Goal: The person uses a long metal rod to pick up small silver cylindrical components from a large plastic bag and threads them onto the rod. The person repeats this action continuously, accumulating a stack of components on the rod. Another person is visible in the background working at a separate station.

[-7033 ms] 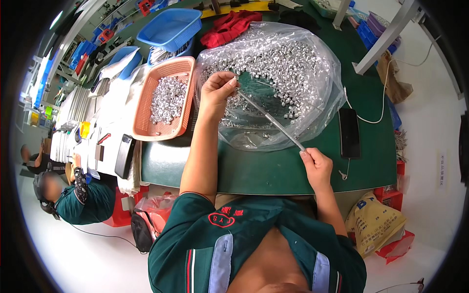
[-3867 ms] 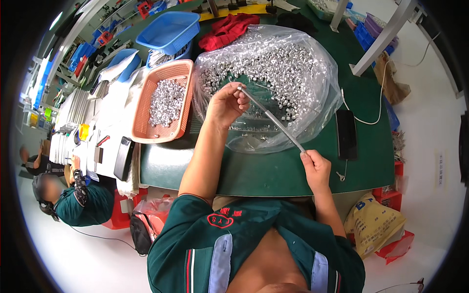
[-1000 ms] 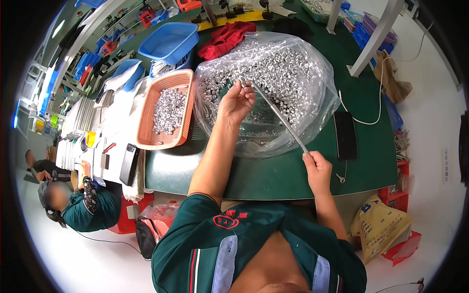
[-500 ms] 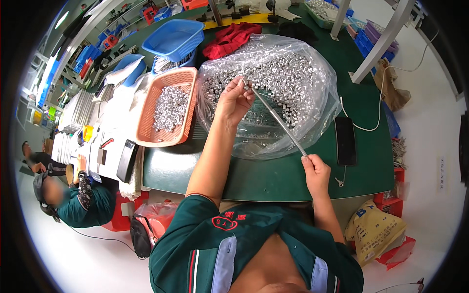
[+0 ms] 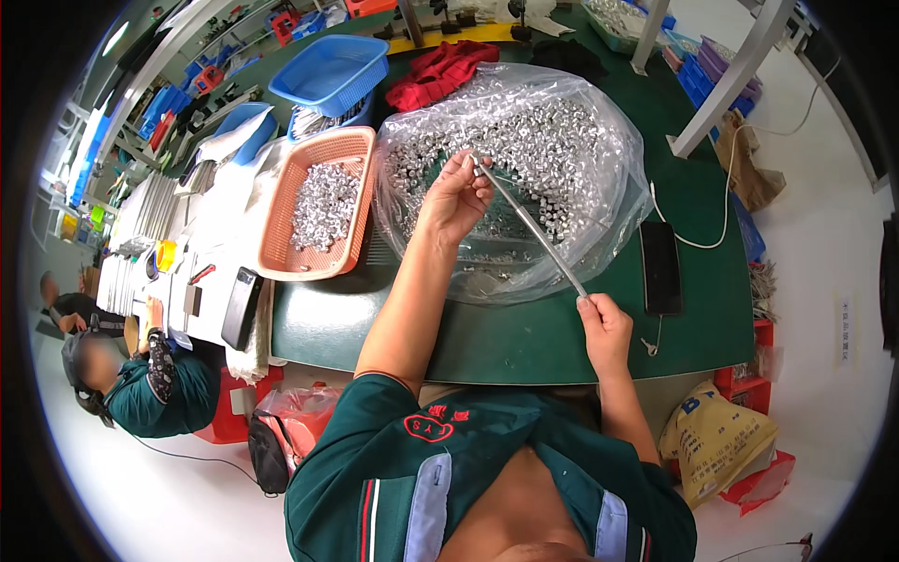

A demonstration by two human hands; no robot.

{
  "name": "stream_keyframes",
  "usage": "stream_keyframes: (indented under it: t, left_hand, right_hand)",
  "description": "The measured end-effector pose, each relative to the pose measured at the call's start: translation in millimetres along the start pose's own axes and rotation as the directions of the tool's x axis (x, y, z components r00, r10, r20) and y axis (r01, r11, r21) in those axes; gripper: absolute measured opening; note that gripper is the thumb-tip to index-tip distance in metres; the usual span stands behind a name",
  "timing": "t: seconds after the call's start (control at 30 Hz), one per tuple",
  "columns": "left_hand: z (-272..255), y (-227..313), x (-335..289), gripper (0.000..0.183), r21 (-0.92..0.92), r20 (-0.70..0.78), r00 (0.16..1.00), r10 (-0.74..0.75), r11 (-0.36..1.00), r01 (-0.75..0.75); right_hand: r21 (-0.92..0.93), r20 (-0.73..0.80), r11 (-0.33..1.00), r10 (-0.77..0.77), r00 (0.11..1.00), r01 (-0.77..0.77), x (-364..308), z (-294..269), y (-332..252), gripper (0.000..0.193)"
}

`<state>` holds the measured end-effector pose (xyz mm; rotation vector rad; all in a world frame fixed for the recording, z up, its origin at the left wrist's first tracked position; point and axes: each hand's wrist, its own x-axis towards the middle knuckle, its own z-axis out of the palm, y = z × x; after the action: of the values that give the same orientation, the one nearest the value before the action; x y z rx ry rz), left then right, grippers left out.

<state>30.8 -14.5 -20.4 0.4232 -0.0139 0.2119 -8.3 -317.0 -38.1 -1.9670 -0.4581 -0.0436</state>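
Rod [image 5: 534, 228]: just right of the frame's centre, aslant over the bag [image 5: 620, 192], its upper end at the left hand [image 5: 456, 201], its lower end in the right hand [image 5: 607, 330]
Left grip: thumb and fingers curled closed on a small part [image 5: 478, 167] at the rod's tip; too small to tell whether the part sits on the rod or only against it
Right grip: closed round the rod's lower end, thumb along it, no gap showing
Loose parts [image 5: 552, 131]: spread in the bag, upper middle of the frame, beneath and beyond the left hand
Basket [image 5: 361, 225]: left of the bag, more small parts [image 5: 323, 206] in it
Steadiness: the right hand is best as the fixed end, firm enough that the rod does not turn or sag
Fingertip work: a light pinch at the tip, part and rod in one line, seems the sound way; a skewed part would likely bind or slip off into the bag
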Motion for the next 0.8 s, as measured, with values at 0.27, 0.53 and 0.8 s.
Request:
stream_keyframes:
  t: [0.27,0.53,0.8]
  left_hand:
    - [1,3,-2,0.015,0.145,0.060,0.997,0.052,0.988,-0.060]
    - [13,3,-7,0.011,0.217,0.072,0.987,0.142,0.964,-0.155]
    - [10,2,-7,0.016,-0.019,0.100,0.994,-0.036,0.999,0.038]
  right_hand:
    - [0.033,0.001,0.999,-0.011,1.000,0.011,-1,1,3,0.016]
    - [0.047,0.008,0.999,-0.002,1.000,0.002,-1,-1,0,0.016]
    - [0.048,0.004,0.999,-0.021,1.000,0.021,-1,-1,-2,0.015]
